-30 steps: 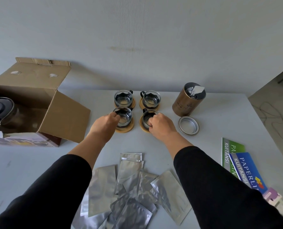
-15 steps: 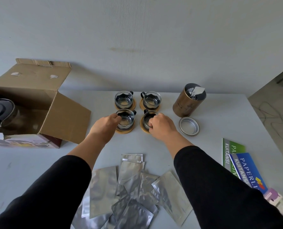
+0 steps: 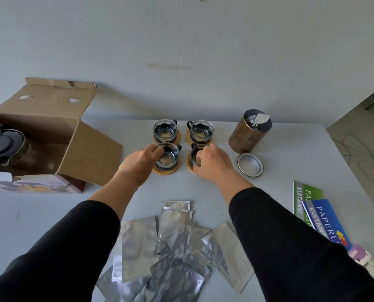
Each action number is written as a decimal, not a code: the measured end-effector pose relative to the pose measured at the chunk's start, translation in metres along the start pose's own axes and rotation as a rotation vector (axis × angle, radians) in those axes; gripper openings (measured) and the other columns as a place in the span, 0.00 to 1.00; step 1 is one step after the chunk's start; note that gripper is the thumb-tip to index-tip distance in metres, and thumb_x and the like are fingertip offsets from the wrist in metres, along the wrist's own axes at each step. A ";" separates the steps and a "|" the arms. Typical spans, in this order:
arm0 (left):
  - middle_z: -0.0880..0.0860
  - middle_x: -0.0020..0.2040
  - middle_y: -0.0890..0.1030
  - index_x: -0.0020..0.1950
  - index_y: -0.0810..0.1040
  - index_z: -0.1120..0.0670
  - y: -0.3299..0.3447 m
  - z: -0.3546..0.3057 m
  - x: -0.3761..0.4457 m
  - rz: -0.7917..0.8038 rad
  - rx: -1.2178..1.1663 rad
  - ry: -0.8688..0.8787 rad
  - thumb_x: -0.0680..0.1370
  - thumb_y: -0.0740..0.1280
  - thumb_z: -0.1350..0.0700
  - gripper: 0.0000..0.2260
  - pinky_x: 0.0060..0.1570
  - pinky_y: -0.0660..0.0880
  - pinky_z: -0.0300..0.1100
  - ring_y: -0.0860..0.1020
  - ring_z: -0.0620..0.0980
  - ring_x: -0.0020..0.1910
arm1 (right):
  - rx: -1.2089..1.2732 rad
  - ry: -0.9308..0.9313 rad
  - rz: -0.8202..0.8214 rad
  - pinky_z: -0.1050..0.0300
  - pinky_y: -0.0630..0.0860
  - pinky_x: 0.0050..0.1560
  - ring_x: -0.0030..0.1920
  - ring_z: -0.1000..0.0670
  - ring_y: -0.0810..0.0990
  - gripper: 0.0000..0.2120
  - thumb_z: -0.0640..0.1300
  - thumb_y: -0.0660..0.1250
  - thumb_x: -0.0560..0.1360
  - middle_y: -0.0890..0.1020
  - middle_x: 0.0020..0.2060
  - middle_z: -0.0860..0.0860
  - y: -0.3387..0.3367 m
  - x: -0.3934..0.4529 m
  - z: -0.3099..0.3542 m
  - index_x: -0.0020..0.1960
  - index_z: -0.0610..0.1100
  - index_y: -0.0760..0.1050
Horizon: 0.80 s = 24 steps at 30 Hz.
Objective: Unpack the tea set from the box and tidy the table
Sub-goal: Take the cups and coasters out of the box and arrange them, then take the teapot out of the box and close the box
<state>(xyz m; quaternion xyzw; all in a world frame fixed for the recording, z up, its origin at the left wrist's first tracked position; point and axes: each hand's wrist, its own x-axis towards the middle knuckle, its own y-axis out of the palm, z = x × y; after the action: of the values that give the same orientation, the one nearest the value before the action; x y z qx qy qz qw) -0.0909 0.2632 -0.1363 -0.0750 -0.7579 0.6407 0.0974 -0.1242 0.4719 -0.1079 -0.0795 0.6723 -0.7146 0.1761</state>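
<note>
head view: a person's two arms in black sleeves reach forward over a white counter (image 3: 290, 162) set against a pale wall.
box (image 3: 57, 136): open cardboard, lying on its side at the far left of the counter, flaps spread.
teapot (image 3: 2, 147): dark-lidded, inside the box, on its side.
pouches (image 3: 173, 253): silver foil, a loose overlapping heap at the near edge between the arms.
booklets (image 3: 319, 216): green and blue, overlapping, near right.
tin (image 3: 248, 132): bronze, upright, open, foil packets inside, far right of the cups.
lid (image 3: 249, 165): silver, lying just in front of the tin.
cups: four glass cups on round wooden coasters, two rows of two; back pair (image 3: 182, 131) untouched.
left hand (image 3: 141, 163): fingers curled on the rim of the front left cup (image 3: 168, 156).
right hand (image 3: 212, 163): fingers curled around the front right cup (image 3: 195, 154), covering most of it.
</note>
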 end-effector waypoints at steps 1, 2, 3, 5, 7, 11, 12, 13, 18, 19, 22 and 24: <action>0.58 0.56 0.76 0.66 0.71 0.57 -0.004 0.000 -0.002 -0.009 0.000 -0.007 0.73 0.61 0.72 0.22 0.36 0.76 0.47 0.79 0.63 0.44 | 0.002 0.000 -0.022 0.53 0.73 0.53 0.58 0.45 0.74 0.16 0.49 0.64 0.75 0.80 0.52 0.45 -0.003 0.001 0.002 0.56 0.40 0.79; 0.58 0.57 0.76 0.66 0.71 0.57 -0.009 0.000 -0.004 -0.018 -0.001 -0.019 0.73 0.60 0.72 0.23 0.36 0.74 0.47 0.79 0.63 0.44 | 0.004 -0.003 -0.045 0.53 0.73 0.52 0.58 0.45 0.74 0.16 0.50 0.63 0.75 0.81 0.52 0.45 -0.007 0.002 0.004 0.56 0.40 0.79; 0.59 0.57 0.76 0.65 0.72 0.58 -0.016 0.000 -0.006 -0.029 -0.002 -0.031 0.73 0.60 0.72 0.22 0.36 0.73 0.47 0.79 0.63 0.44 | 0.008 -0.007 -0.065 0.53 0.73 0.52 0.58 0.45 0.74 0.17 0.51 0.63 0.75 0.81 0.52 0.45 -0.012 0.003 0.007 0.56 0.40 0.79; 0.60 0.57 0.76 0.64 0.72 0.59 -0.030 0.004 -0.012 -0.060 0.001 -0.049 0.73 0.59 0.73 0.21 0.36 0.74 0.48 0.79 0.63 0.44 | 0.021 -0.012 -0.087 0.53 0.73 0.52 0.59 0.45 0.73 0.18 0.51 0.62 0.76 0.81 0.53 0.45 -0.024 0.005 0.017 0.56 0.40 0.79; 0.60 0.58 0.76 0.63 0.72 0.60 -0.043 0.012 -0.020 -0.083 0.000 -0.062 0.73 0.59 0.73 0.21 0.37 0.75 0.50 0.80 0.64 0.45 | 0.039 -0.024 -0.116 0.53 0.73 0.52 0.59 0.44 0.73 0.17 0.51 0.62 0.76 0.81 0.52 0.44 -0.037 0.007 0.032 0.54 0.39 0.79; 0.61 0.57 0.76 0.61 0.74 0.60 -0.073 0.039 -0.039 -0.131 -0.004 -0.078 0.72 0.59 0.74 0.20 0.39 0.77 0.53 0.79 0.65 0.45 | 0.071 -0.054 -0.168 0.53 0.73 0.51 0.57 0.44 0.75 0.15 0.48 0.62 0.75 0.82 0.49 0.43 -0.058 0.008 0.074 0.50 0.38 0.81; 0.61 0.57 0.76 0.61 0.73 0.60 -0.082 0.047 -0.046 -0.146 0.002 -0.086 0.72 0.59 0.74 0.20 0.40 0.77 0.53 0.79 0.65 0.45 | 0.076 -0.063 -0.180 0.53 0.74 0.50 0.56 0.43 0.75 0.15 0.48 0.63 0.75 0.82 0.48 0.43 -0.063 0.009 0.087 0.50 0.38 0.81; 0.61 0.57 0.76 0.61 0.73 0.60 -0.090 0.057 -0.053 -0.162 0.009 -0.096 0.72 0.59 0.74 0.20 0.40 0.77 0.53 0.79 0.65 0.46 | 0.082 -0.070 -0.192 0.54 0.74 0.49 0.56 0.43 0.75 0.14 0.48 0.63 0.75 0.82 0.47 0.43 -0.067 0.010 0.101 0.48 0.38 0.81; 0.61 0.54 0.77 0.58 0.74 0.60 -0.126 0.122 -0.101 -0.253 0.025 -0.200 0.74 0.60 0.71 0.15 0.36 0.73 0.49 0.79 0.64 0.44 | 0.155 -0.101 -0.193 0.52 0.74 0.50 0.54 0.40 0.77 0.14 0.46 0.62 0.76 0.82 0.49 0.41 -0.078 0.013 0.190 0.48 0.37 0.80; 0.61 0.53 0.77 0.56 0.75 0.61 -0.130 0.138 -0.113 -0.267 0.020 -0.247 0.74 0.60 0.70 0.13 0.35 0.72 0.48 0.79 0.64 0.43 | 0.186 -0.088 -0.194 0.52 0.75 0.49 0.53 0.40 0.78 0.14 0.46 0.62 0.76 0.82 0.48 0.40 -0.076 0.015 0.209 0.47 0.37 0.80; 0.60 0.50 0.77 0.53 0.75 0.61 -0.136 0.182 -0.143 -0.274 -0.001 -0.403 0.76 0.60 0.68 0.09 0.34 0.69 0.47 0.78 0.64 0.44 | 0.277 -0.014 -0.166 0.55 0.73 0.46 0.51 0.39 0.79 0.14 0.47 0.61 0.77 0.82 0.48 0.40 -0.062 0.023 0.262 0.48 0.37 0.79; 0.60 0.50 0.76 0.54 0.75 0.61 -0.136 0.207 -0.159 -0.258 -0.032 -0.461 0.78 0.59 0.66 0.08 0.37 0.71 0.49 0.78 0.63 0.46 | 0.299 0.041 -0.095 0.54 0.73 0.50 0.55 0.39 0.78 0.15 0.48 0.59 0.78 0.81 0.54 0.40 -0.049 0.029 0.289 0.56 0.39 0.77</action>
<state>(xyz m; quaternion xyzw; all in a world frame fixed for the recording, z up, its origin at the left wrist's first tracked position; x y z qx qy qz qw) 0.0141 0.0041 -0.0433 0.1687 -0.7735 0.6110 0.0016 -0.0563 0.1937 -0.0390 -0.0697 0.5572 -0.8158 0.1382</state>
